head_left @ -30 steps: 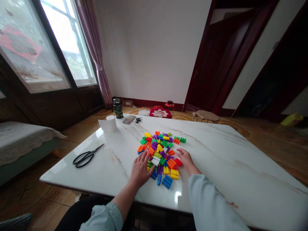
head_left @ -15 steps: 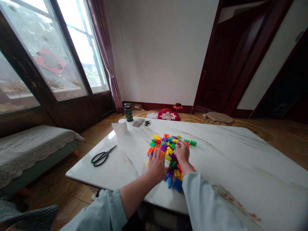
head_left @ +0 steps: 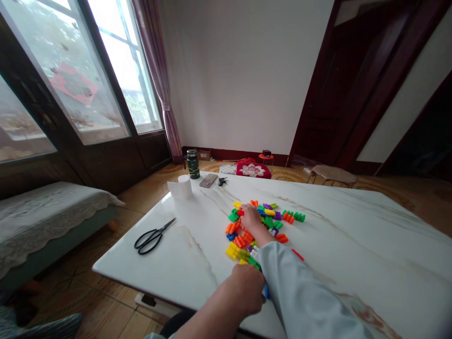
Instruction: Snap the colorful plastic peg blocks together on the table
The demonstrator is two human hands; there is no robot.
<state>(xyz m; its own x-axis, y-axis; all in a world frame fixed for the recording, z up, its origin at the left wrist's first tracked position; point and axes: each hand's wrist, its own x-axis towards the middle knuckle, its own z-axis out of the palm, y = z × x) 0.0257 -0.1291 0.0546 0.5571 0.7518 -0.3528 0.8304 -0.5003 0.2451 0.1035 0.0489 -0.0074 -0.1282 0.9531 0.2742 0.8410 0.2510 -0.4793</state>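
- A pile of bright toy blocks (head_left: 270,222) lies on the white table (head_left: 339,230). It spreads from close to the near edge up toward the middle.
- The right hand (head_left: 251,218) reaches over the far part of the pile. Its fingers are bent down among the blocks, by a red block (head_left: 240,213). The fingertips are hidden, so I cannot tell if it grips one.
- The left hand (head_left: 249,287) is low, by the near edge of the table. It is curled, with its back up. I cannot tell if it has a block inside.
- A blue block (head_left: 266,291) peeks out just beside the left hand, next to the right sleeve (head_left: 293,278).
- A yellow block (head_left: 232,251) sits at the left side of the pile, a bit past the left hand.
- A row of green blocks (head_left: 295,216) is at the pile's right side, with an orange block (head_left: 287,217) just beside it.
- Black scissors (head_left: 161,230) lie near the table's near left corner. Their tips point to the far edge.
- A white paper roll (head_left: 183,189) stands by the left edge.
- A green bottle (head_left: 193,165) stands at the far left corner. A phone (head_left: 208,180) and some keys (head_left: 221,181) lie near it, by the far edge.
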